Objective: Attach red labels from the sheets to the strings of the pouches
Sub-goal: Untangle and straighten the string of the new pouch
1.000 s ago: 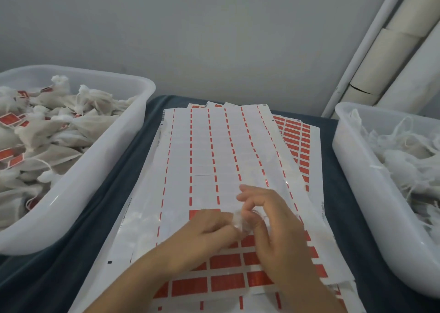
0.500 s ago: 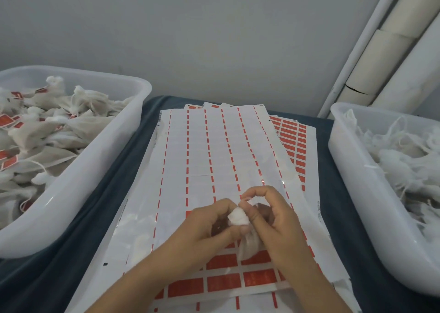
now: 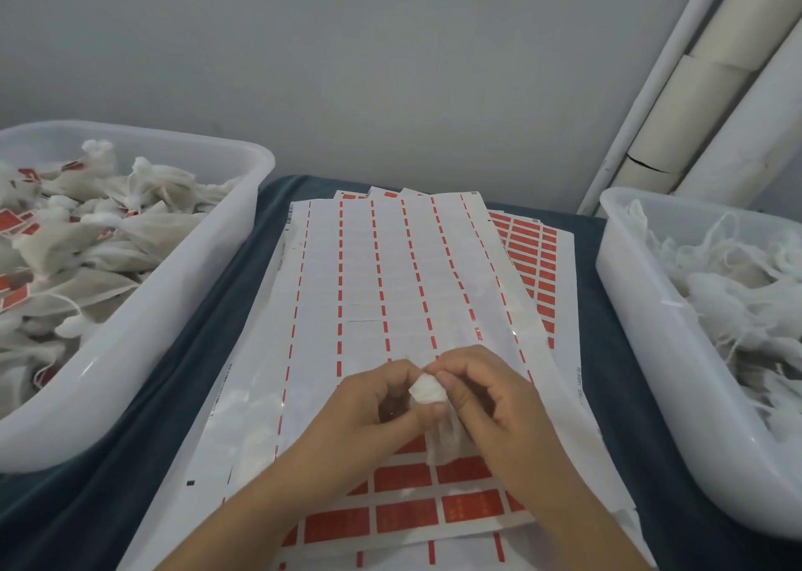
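Pouch (image 3: 434, 401) sits pinched between your two hands, its bunched white top showing at your fingertips and its gauzy body hanging just below the grip. Your left hand (image 3: 373, 401) curls its fingers round the pouch from one side, and your right hand (image 3: 490, 397) pinches the top from the other; whether a string lies in that pinch is too small to tell. Right under the grip lies the top label sheet (image 3: 390, 275), with red labels (image 3: 403, 514) left only on its rows nearest you. Beyond it, more sheets fan out on the dark cloth (image 3: 607, 353). Left of your grip stands a tub (image 3: 143, 332) of labelled pouches; right of it, a tub (image 3: 642, 353) of plain ones.
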A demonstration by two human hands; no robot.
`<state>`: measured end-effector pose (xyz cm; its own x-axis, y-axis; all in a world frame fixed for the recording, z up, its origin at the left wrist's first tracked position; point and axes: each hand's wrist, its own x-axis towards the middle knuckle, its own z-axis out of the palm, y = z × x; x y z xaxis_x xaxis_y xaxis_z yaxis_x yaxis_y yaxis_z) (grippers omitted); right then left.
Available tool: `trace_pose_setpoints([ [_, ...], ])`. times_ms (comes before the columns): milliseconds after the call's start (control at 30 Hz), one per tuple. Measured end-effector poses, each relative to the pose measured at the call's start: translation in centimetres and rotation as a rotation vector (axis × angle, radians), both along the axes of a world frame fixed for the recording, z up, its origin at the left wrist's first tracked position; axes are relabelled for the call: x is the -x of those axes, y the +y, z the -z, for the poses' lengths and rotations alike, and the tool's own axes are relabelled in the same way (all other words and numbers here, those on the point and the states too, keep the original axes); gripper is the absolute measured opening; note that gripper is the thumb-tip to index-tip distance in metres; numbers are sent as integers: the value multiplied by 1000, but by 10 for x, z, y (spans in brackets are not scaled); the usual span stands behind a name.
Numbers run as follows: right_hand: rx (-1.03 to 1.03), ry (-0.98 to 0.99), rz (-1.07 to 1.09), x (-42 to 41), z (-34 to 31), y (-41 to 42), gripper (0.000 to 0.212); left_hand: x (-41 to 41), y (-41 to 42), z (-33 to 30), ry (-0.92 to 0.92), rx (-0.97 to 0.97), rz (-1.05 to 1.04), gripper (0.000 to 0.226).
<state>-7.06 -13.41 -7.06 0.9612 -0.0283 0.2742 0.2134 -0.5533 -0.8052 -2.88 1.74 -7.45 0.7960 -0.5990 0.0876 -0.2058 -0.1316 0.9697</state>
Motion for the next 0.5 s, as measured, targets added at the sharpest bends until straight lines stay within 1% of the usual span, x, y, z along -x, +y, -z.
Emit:
trace_pose_setpoints([
  [33,18,-12,-22,0,0,0,9,-1,0,-1,5,6,-13,19],
  [100,17,25,-68,1,-2,-1,10,-1,1,-5,34,30,-9,12],
  [167,23,60,-95,2,-4,-3,19,-2,3,-6,103,56,18,8],
  [267,14,67,-69,2,-8,-8,15,-3,7,-9,178,105,43,10],
  [333,10,71,-28,2,-10,-9,13,-4,7,-11,152,110,31,9],
  [400,-14,108,18,2,-11,-7,13,-4,5,-11,107,96,-8,19],
  [500,-155,249,81,4,-14,-4,22,-6,5,-12,114,164,-64,34],
])
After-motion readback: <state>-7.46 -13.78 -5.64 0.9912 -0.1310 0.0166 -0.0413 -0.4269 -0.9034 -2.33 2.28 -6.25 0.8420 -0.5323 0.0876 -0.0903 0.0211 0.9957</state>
